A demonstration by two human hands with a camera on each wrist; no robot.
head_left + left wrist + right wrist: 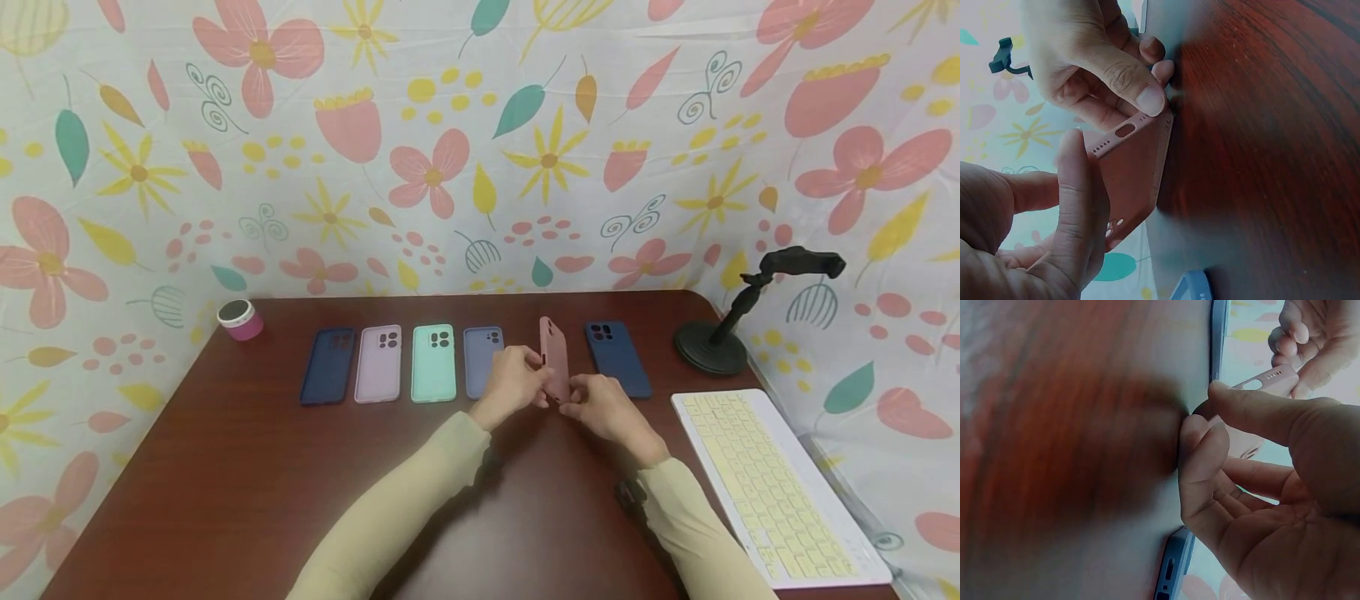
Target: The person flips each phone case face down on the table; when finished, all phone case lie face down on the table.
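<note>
dusty-pink rectangular plastic-looking phone case: tilted on long edge, right of frame centre
left hand: closed, pinching its side
right hand: closed, pinching near corner
edge stance: likely being steadied upright
release: probably needs balance first

Left hand, right hand — both hold pink case.

White sheeting printed with coral-pink flowers, yellow starlike blossoms and teal leaves rises behind a glossy, dark reddish-brown, wood-grained desk and runs along its left and right sides. The desk's far right corner is rounded. Soft light leaves a pale sheen on the near middle of its surface.
</note>
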